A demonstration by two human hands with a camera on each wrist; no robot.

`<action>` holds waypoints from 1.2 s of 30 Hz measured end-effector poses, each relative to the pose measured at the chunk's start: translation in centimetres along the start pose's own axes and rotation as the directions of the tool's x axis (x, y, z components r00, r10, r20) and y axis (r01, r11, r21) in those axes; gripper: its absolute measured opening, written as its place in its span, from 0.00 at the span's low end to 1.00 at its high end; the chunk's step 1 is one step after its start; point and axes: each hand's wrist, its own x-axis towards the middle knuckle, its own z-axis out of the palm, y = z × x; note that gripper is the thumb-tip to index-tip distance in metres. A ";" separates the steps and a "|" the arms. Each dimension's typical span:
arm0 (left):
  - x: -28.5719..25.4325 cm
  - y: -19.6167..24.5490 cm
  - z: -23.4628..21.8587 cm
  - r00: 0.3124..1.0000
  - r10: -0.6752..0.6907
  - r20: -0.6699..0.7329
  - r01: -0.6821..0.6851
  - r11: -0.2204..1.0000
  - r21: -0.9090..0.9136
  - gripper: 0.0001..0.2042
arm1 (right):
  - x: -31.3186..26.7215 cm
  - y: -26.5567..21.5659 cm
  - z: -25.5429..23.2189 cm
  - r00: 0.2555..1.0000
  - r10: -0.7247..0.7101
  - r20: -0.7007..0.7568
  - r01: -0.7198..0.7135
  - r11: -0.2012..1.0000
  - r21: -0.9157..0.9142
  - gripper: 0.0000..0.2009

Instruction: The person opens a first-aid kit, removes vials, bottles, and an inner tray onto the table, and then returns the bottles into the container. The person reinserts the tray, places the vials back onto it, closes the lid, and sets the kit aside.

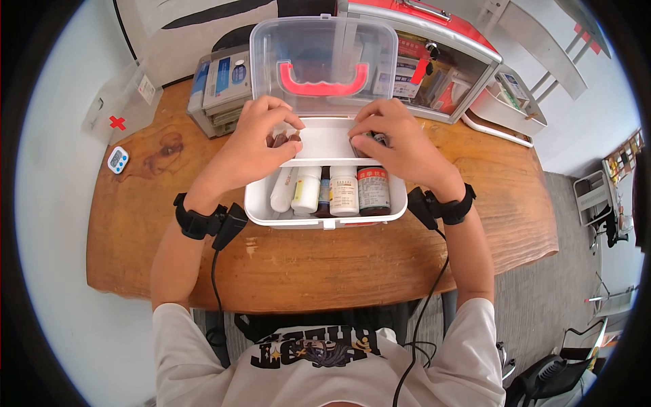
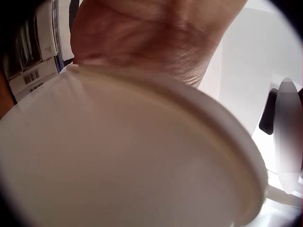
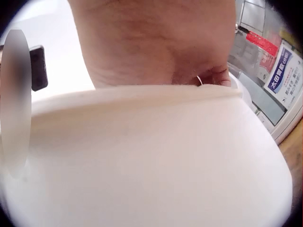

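Note:
A white medicine box [image 1: 252, 210] stands on the table with its clear lid [image 1: 322, 51] up. Across its far half lies a white inner tray [image 1: 325, 140]. My left hand [image 1: 251, 139] bends over the tray's left end, thumb and fingers around several small brown vials [image 1: 279, 140]. Over the right end my right hand [image 1: 397, 139] curls its thumb and fingers around a dark, shiny-edged thing [image 1: 378, 138], mostly hidden, whose kind I cannot tell. White bottles [image 1: 344, 195], a white tube [image 1: 283, 190] and a brown bottle with a red-and-white label [image 1: 373, 190] fill the near half.
Behind the box are a container of medicine packs [image 1: 220, 88] and a red-topped cabinet [image 1: 475, 74]. A white bin [image 1: 508, 102] stands at the back right. A small white timer [image 1: 118, 160] lies at the left. Cables [image 1: 434, 271] hang from both wrist cameras.

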 end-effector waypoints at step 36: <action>-3.5 -9.3 4.2 0.937 -0.326 -0.124 0.010 0.380 -0.925 0.14 | 4.4 -1.3 -1.3 0.956 0.107 0.275 -0.134 0.987 0.084 0.14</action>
